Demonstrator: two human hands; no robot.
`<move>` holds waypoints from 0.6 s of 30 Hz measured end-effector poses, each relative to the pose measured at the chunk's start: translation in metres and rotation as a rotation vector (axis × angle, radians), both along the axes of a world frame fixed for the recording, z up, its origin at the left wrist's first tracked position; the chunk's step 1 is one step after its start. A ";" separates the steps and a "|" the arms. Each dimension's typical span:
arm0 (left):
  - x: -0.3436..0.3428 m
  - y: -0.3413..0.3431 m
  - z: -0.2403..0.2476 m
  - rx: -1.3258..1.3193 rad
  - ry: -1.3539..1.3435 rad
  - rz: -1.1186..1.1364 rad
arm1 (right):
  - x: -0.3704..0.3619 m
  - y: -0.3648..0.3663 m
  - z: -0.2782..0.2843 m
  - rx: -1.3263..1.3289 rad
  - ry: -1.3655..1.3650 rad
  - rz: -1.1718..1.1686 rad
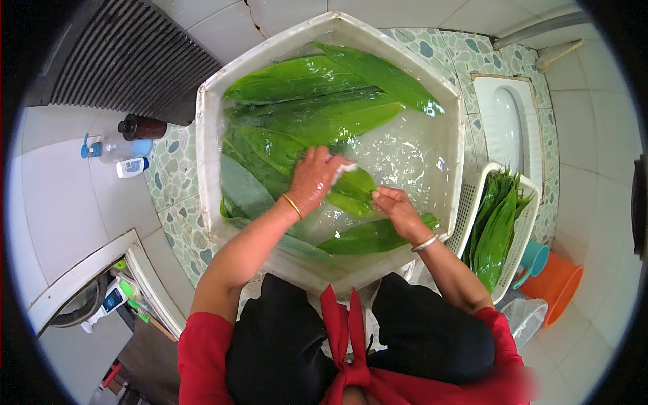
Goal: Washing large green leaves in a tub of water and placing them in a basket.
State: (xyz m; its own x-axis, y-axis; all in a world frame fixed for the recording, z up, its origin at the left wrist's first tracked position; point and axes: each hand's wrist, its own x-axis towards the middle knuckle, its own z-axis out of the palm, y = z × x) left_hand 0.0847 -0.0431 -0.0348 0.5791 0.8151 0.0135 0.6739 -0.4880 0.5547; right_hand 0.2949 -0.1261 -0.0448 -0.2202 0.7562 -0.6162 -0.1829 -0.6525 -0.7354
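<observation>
A white basin of water stands before me, with several long green leaves soaking in it. My left hand is closed around a small white cloth or sponge, mostly hidden by the fingers, and presses it on a green leaf. Between thumb and fingers, my right hand pinches that leaf's right end. Nearer to me, another leaf lies in the water below both hands.
Right of the basin, a white plastic basket holds a bundle of leaves. An orange bucket and a teal cup stand beside it. A squat toilet lies behind. Bottles are at left.
</observation>
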 end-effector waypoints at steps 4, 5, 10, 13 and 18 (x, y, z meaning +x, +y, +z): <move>-0.037 0.019 -0.025 0.136 0.236 0.073 | -0.002 0.014 0.043 0.058 -0.117 -0.043; -0.046 0.022 -0.034 0.161 0.259 0.105 | 0.008 0.019 0.048 0.023 -0.124 -0.022; -0.059 0.029 -0.023 0.170 0.383 0.203 | 0.026 0.034 0.112 0.110 -0.131 -0.015; -0.087 0.030 -0.029 -0.032 0.313 0.307 | 0.010 0.043 0.176 0.251 -0.175 -0.082; -0.095 0.027 0.002 -0.474 -0.443 0.661 | 0.001 0.042 0.205 0.979 -0.502 0.113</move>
State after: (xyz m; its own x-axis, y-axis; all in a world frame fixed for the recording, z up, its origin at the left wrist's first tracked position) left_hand -0.0105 -0.0163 -0.0323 0.0157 0.9549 -0.2965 0.4137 0.2637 0.8714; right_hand 0.2956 -0.0843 0.1602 -0.2113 0.9571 0.1985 0.3050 0.2575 -0.9169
